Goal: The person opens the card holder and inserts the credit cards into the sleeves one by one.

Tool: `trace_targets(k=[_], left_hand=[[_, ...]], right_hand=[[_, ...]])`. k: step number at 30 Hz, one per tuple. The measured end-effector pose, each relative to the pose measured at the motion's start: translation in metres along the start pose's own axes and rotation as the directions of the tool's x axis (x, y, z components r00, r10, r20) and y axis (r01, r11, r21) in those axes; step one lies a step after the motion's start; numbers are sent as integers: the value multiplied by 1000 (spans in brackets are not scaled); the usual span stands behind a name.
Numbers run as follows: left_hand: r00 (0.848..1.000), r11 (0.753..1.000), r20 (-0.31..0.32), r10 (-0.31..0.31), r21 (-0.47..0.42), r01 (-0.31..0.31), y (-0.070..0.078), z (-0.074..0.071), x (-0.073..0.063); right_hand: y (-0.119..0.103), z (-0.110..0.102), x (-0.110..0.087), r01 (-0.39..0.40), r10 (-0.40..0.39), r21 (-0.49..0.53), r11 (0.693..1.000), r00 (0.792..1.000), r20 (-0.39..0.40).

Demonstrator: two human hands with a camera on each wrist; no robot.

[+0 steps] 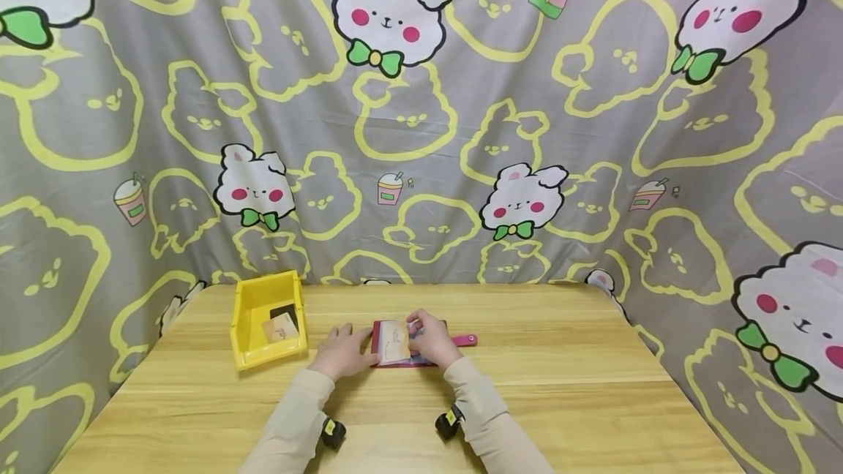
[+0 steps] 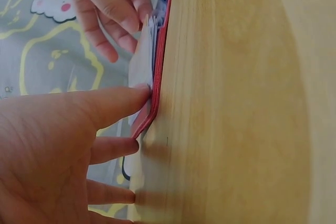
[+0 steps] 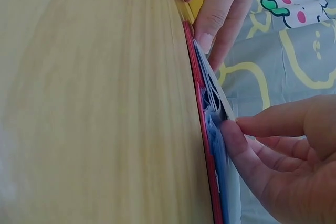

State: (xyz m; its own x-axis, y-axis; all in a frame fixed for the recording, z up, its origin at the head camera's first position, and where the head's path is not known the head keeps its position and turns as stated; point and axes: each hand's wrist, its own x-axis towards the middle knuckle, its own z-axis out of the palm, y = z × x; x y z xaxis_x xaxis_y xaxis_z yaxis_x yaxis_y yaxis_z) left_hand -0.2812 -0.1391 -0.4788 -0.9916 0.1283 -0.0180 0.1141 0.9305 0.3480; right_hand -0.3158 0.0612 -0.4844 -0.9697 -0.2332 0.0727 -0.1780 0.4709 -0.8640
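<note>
We count one left hand (image 1: 342, 351) and one right hand (image 1: 431, 339); at their fingers, one red wallet (image 1: 376, 336); left of them, one yellow bin (image 1: 271, 355) with at least two cards (image 1: 281, 326); right of them, one pink strap (image 1: 465, 340).

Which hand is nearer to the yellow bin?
The left hand. It is just right of the yellow bin, at the bin-side edge of the red booklet. The right hand is farther off, over the booklet, pinching a pale leaf.
</note>
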Motion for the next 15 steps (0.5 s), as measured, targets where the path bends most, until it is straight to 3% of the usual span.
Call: trace_targets(k=[6,11,15], left_hand=[[1000,1000,4,4,-14,-4,-1,0,1],[999,994,10,36,-106,-35,-6,-5,4],[998,983,-11,65,-174,-66,-11,-17,5]], right_hand=[[-1,-1,-1,2,-2,-19,1000,1000,13],[1,-15,-2,31,-29,-56,998,999,36],[5,-34,-5,44,-44,-58,997,999,15]])
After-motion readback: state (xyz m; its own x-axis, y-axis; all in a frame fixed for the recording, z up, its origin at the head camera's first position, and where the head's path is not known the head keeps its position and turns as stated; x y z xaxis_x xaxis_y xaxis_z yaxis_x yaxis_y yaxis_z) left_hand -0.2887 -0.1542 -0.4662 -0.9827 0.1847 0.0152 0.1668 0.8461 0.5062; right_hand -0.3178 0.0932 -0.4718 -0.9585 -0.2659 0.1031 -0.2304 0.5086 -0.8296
